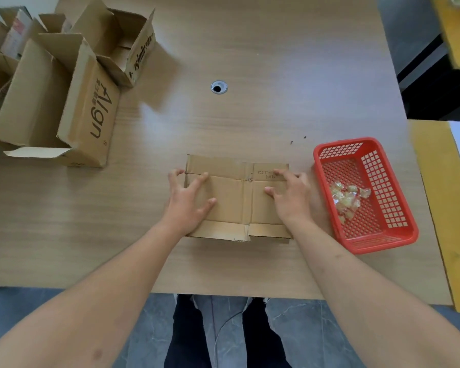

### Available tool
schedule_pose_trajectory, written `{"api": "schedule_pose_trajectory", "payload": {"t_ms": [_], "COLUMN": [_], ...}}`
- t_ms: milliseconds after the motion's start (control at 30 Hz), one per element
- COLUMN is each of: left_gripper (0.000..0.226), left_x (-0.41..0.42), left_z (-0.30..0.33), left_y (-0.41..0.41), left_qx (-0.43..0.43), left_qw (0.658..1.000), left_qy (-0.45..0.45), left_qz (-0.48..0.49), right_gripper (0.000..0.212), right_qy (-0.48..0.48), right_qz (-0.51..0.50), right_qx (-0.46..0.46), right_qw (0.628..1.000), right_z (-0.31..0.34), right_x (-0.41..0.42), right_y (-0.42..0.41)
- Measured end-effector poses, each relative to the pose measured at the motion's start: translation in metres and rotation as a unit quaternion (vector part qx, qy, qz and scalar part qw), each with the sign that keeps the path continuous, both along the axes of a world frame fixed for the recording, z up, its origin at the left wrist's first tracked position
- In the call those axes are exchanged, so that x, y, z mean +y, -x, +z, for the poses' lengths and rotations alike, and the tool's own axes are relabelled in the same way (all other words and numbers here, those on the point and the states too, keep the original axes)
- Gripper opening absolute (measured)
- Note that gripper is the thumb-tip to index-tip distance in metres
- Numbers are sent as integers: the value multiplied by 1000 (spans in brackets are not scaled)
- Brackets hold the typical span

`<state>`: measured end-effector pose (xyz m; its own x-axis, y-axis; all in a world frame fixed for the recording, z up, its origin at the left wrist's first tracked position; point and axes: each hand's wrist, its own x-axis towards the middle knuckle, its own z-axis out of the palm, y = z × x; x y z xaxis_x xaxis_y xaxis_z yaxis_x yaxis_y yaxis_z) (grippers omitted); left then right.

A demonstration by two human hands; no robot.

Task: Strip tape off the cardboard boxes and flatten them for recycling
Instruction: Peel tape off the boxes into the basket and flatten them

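Both hands lay palm-down on a flattened cardboard box (237,197) at centre frame, near the front edge of the wooden table (276,75). The left hand (189,197) pressed the left portion of the sheet with fingers spread and nearly straight, gripping nothing; the right hand (290,195) pressed the right portion in like manner, fingertips reaching the far flap. The hands were well apart, one at each end of the sheet. In my judgement the step in hand was flattening: this box appeared collapsed, with no tape discernible on its upper face. The next move would call for setting the sheet aside and drawing over another box, then locating a tape edge on it. Just right of the sheet stood a red plastic basket (398,235) containing crumpled clear tape scraps (348,197). At upper left of the frame, several unflattened cartons stood open, the nearest an "Algn"-printed box (91,120), with a second printed carton (133,46) behind it. A cable grommet (219,87) sat at upper centre of the table.
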<state>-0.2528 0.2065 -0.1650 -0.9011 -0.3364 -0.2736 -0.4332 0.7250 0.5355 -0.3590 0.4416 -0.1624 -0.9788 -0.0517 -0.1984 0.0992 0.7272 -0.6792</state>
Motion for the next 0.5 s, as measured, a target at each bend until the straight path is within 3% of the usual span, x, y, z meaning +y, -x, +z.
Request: {"api": "schedule_pose_trajectory", "payload": {"t_ms": [233, 333, 500], "left_gripper": [64, 60, 58], "left_x": [6, 10, 12], "left_z": [-36, -54, -69], "left_y": [-4, -8, -5], "left_qx": [-14, -18, 25], "left_qw": [982, 975, 958], "left_qy": [175, 211, 214], "left_qz": [-65, -74, -189], "right_gripper": [27, 34, 59], "right_qy": [-133, -165, -213], "right_qz": [70, 92, 196], "right_qx": [94, 156, 66], "right_qw": [984, 970, 955], "right_z": [-62, -77, -78], "right_x": [-17, -22, -28], "right_y": [-18, -32, -53]}}
